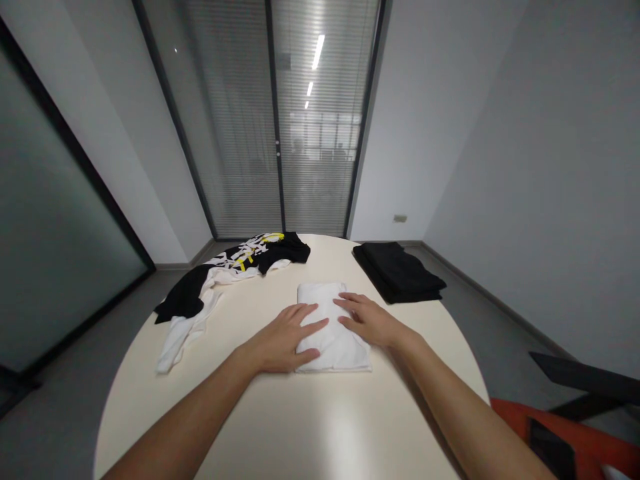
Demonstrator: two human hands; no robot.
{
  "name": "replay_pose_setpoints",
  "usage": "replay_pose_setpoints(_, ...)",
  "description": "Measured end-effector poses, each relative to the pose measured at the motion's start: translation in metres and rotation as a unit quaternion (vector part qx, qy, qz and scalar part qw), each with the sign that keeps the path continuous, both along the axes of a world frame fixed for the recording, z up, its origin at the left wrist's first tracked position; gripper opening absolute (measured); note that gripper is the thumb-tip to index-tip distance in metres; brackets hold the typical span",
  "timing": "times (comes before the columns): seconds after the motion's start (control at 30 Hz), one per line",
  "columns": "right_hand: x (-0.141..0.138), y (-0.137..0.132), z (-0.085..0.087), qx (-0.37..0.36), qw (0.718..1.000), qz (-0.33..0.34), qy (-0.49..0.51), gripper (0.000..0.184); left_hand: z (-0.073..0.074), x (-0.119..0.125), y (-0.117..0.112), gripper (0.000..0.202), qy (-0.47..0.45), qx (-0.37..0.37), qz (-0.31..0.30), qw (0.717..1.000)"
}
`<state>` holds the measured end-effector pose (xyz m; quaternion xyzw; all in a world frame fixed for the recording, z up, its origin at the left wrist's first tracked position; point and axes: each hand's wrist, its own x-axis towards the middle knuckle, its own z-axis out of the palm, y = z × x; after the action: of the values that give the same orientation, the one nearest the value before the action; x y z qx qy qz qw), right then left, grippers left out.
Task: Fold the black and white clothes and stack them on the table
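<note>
A white garment (330, 350), folded into a flat rectangle, lies in the middle of the round table. On its left edge rests my left hand (287, 337), fingers spread and pointing right across the cloth. From the other side my right hand (367, 319) reaches over the upper right part, its fingers also apart. Both hands are open and neither grips the fabric. Parts of the garment's side edges are hidden under the hands.
The cream table (300, 427) carries a neat stack of folded black cloth (397, 270) at back right. Along the back left lie a black printed shirt (240, 260) and a crumpled white garment (187, 333). An orange chair (565, 433) stands at lower right.
</note>
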<state>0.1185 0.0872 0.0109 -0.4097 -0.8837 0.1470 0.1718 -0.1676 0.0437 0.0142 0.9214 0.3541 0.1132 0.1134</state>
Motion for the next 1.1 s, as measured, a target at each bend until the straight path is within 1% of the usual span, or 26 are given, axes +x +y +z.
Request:
replay_pose_setpoints(0.07,0.002,0.003,-0.004,0.003,1.0,0.017,0.006,0.055,0.005,0.003,-0.002,0.061,-0.011,0.011,-0.015,1.0)
replay_pose_setpoints(0.13,0.003,0.006,-0.008,0.004,1.0,0.014,0.019,0.055,0.004,0.007,-0.004,0.064,-0.015,0.015,-0.016,1.0)
replay_pose_setpoints(0.17,0.003,0.008,-0.01,0.006,1.0,-0.004,0.024,0.057,0.002,0.009,-0.005,0.067,-0.011,0.012,-0.014,1.0)
replay_pose_setpoints(0.23,0.001,0.009,-0.014,0.013,0.998,-0.062,0.019,0.063,-0.003,0.013,-0.007,0.072,0.003,-0.002,-0.01,1.0)
replay_pose_setpoints(0.3,-0.003,0.009,-0.016,0.016,0.992,-0.122,-0.005,0.068,-0.006,0.015,-0.009,0.075,0.019,-0.014,-0.01,1.0)
replay_pose_setpoints(0.33,-0.005,0.008,-0.016,0.016,0.99,-0.142,-0.018,0.067,-0.005,0.016,-0.01,0.076,0.023,-0.015,-0.011,1.0)
replay_pose_setpoints(0.4,-0.009,0.006,-0.014,0.017,0.985,-0.17,-0.036,0.059,-0.003,0.018,-0.011,0.075,0.023,-0.011,-0.013,1.0)
replay_pose_setpoints(0.5,-0.015,0.002,-0.007,0.012,0.977,-0.211,-0.036,0.045,0.0,0.02,-0.011,0.063,-0.001,0.001,-0.015,1.0)
replay_pose_setpoints(0.6,-0.018,-0.002,0.0,-0.029,0.964,-0.263,-0.029,0.046,-0.005,0.022,-0.008,0.06,-0.025,0.021,0.028,0.999)
replay_pose_setpoints(0.7,-0.02,-0.006,0.003,-0.059,0.949,-0.304,-0.062,0.046,-0.016,0.022,-0.004,0.068,-0.013,0.01,0.07,0.997)
replay_pose_setpoints(0.77,-0.021,-0.007,0.004,-0.066,0.947,-0.304,-0.077,0.04,-0.02,0.022,-0.001,0.073,-0.004,-0.006,0.077,0.997)
replay_pose_setpoints(0.83,-0.023,-0.007,0.004,-0.074,0.951,-0.291,-0.068,0.034,-0.022,0.022,0.001,0.076,-0.002,-0.015,0.081,0.997)
replay_pose_setpoints(1.0,-0.024,0.0,-0.003,-0.079,0.958,-0.276,0.018,0.025,-0.022,0.024,0.002,0.077,-0.021,-0.013,0.089,0.996)
replay_pose_setpoints(1.1,-0.015,0.01,-0.008,-0.078,0.959,-0.259,0.082,0.03,-0.026,0.024,0.003,0.073,-0.034,-0.013,0.103,0.994)
